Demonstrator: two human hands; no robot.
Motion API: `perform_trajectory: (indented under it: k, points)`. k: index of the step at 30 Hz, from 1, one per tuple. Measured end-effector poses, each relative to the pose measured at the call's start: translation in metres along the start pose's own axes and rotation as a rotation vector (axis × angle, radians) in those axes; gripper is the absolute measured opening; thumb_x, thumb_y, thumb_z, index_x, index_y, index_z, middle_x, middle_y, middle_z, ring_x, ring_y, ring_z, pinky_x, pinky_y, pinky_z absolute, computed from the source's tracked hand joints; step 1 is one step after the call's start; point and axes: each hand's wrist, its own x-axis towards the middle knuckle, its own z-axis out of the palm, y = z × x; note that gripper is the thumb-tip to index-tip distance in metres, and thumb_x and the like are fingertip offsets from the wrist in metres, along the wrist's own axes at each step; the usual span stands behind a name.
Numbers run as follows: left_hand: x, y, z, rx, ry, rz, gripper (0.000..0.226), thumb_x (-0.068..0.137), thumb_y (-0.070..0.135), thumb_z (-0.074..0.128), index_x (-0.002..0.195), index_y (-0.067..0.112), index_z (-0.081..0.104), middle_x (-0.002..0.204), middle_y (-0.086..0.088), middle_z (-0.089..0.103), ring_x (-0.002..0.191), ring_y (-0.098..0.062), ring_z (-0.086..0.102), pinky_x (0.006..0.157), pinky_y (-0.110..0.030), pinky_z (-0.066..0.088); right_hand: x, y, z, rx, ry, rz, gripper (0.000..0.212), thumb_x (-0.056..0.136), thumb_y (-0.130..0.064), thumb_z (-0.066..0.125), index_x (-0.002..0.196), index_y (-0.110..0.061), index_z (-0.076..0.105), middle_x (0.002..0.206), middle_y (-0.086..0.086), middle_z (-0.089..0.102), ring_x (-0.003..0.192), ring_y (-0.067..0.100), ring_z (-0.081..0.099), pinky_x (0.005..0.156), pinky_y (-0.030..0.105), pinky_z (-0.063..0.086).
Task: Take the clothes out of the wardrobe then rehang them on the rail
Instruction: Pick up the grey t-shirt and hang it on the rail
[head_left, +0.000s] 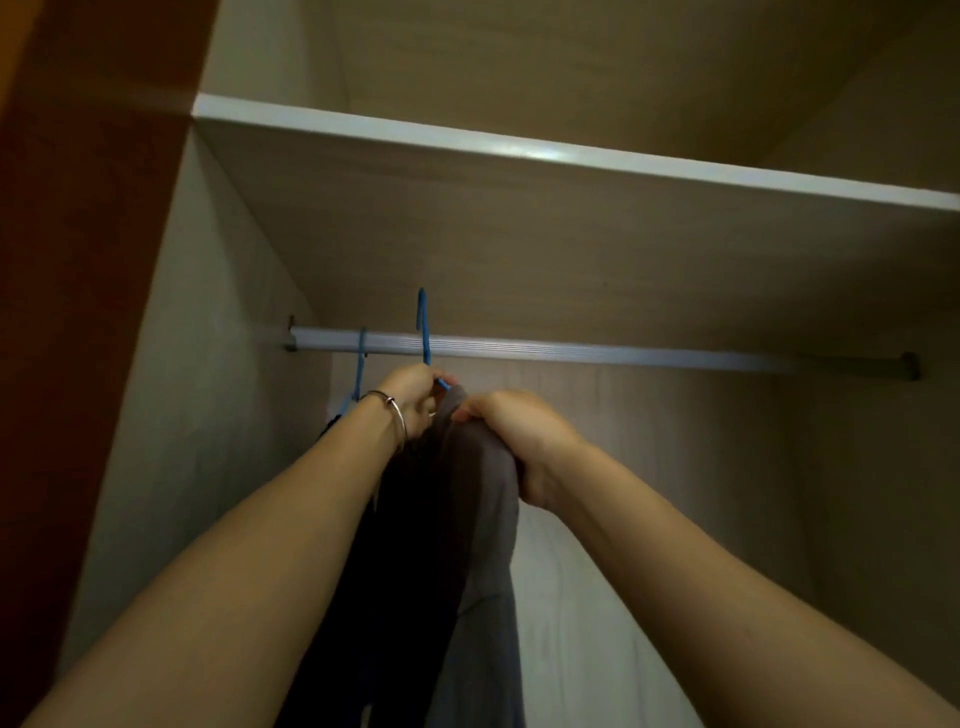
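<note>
A silver rail runs across the wardrobe under a shelf. My left hand, with a bangle at the wrist, grips a blue hanger whose hook stands up in front of the rail, its tip above it. A grey garment hangs from that hanger, and my right hand clutches its top fabric just right of the left hand. A second blue hanger is hooked on the rail at the left, with a dark garment below it, mostly hidden by my left arm.
A pale shelf spans the wardrobe above the rail. The left side wall stands close to the hung hanger. The rail stretches bare to the right as far as its bracket. The pale back panel shows below.
</note>
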Motion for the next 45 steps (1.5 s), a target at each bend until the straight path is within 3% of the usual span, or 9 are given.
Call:
perform_trajectory:
  k: [5,10,15,19,22,28,32,35,45]
  points:
    - [0.022,-0.012,-0.021,0.076,0.016,-0.074,0.040,0.098,0.006,0.030,0.060,0.006,0.039,0.019,0.001,0.042,0.014,-0.005,0.040,0.021,-0.012,0.031,0.022,0.011,0.019,0.024,-0.001,0.010,0.021,0.088,-0.007,0.050,0.067,-0.011,0.052,0.065,0.007,0.052,0.055,0.016,0.048,0.052,0.023,0.039]
    - [0.028,-0.025,-0.032,0.140,0.007,-0.090,0.035,0.098,0.008,0.032,0.063,0.008,0.039,0.020,0.002,0.043,0.016,-0.004,0.041,0.023,-0.011,0.033,0.025,0.027,0.024,0.019,-0.051,-0.004,0.011,0.079,-0.004,0.052,0.082,-0.009,0.062,0.082,0.016,0.055,0.075,0.025,0.053,0.064,0.030,0.040]
    - [0.024,-0.025,-0.041,0.291,0.032,-0.084,0.038,0.096,0.008,0.035,0.059,0.009,0.043,0.022,0.003,0.045,0.017,-0.002,0.041,0.025,-0.011,0.035,0.017,0.035,0.024,-0.019,-0.203,-0.027,0.008,0.084,-0.009,0.049,0.087,-0.014,0.055,0.061,0.002,0.043,0.053,0.012,0.040,0.053,0.023,0.034]
    - [0.007,-0.022,-0.043,0.348,0.089,-0.016,0.028,0.095,0.010,0.040,0.068,0.008,0.048,0.057,-0.003,0.059,0.023,-0.001,0.048,0.050,-0.022,0.041,0.015,0.042,0.027,0.040,-0.249,-0.042,0.010,0.087,-0.008,0.049,0.083,-0.015,0.055,0.052,-0.002,0.044,0.044,0.009,0.041,0.050,0.022,0.036]
    - [-0.025,-0.018,-0.045,0.390,0.158,0.117,0.028,0.089,0.006,0.044,0.061,0.012,0.047,0.050,-0.003,0.051,0.024,-0.001,0.045,0.046,-0.019,0.038,0.015,0.046,0.029,0.082,-0.285,-0.045,0.004,0.088,-0.011,0.051,0.087,-0.013,0.054,0.039,-0.008,0.045,0.033,0.004,0.042,0.049,0.022,0.037]
    - [-0.123,-0.036,-0.057,0.895,0.252,0.363,0.035,0.080,0.047,0.059,0.072,0.014,0.069,0.079,-0.011,0.072,0.081,-0.026,0.069,0.081,-0.039,0.056,0.021,0.045,0.026,0.110,-0.290,-0.001,0.024,0.092,-0.019,0.049,0.069,-0.016,0.053,0.046,-0.004,0.048,0.048,0.011,0.043,0.047,0.020,0.036]
    - [-0.150,-0.032,-0.042,1.321,0.307,0.423,0.032,0.084,0.038,0.057,0.086,0.010,0.073,0.087,-0.011,0.073,0.090,-0.024,0.065,0.070,-0.024,0.040,0.031,0.041,0.033,0.140,-0.310,0.048,0.024,0.092,-0.018,0.051,0.068,-0.013,0.052,0.057,0.001,0.049,0.049,0.010,0.046,0.053,0.021,0.038]
    - [-0.149,-0.030,-0.043,1.487,0.352,0.452,0.028,0.088,0.028,0.051,0.086,0.006,0.069,0.089,-0.022,0.068,0.093,-0.035,0.060,0.067,-0.031,0.035,0.034,0.038,0.043,0.219,-0.334,0.066,0.027,0.092,-0.010,0.047,0.065,-0.012,0.046,0.027,-0.006,0.041,0.022,0.002,0.038,0.052,0.022,0.037]
    - [-0.148,-0.027,-0.053,1.497,0.309,0.451,0.028,0.088,0.025,0.052,0.084,0.002,0.067,0.056,0.000,0.034,0.074,-0.025,0.048,0.063,-0.027,0.031,0.030,0.031,0.057,0.165,-0.273,0.024,0.030,0.090,-0.005,0.043,0.061,-0.011,0.043,0.020,-0.005,0.036,0.018,0.004,0.034,0.042,0.019,0.039]
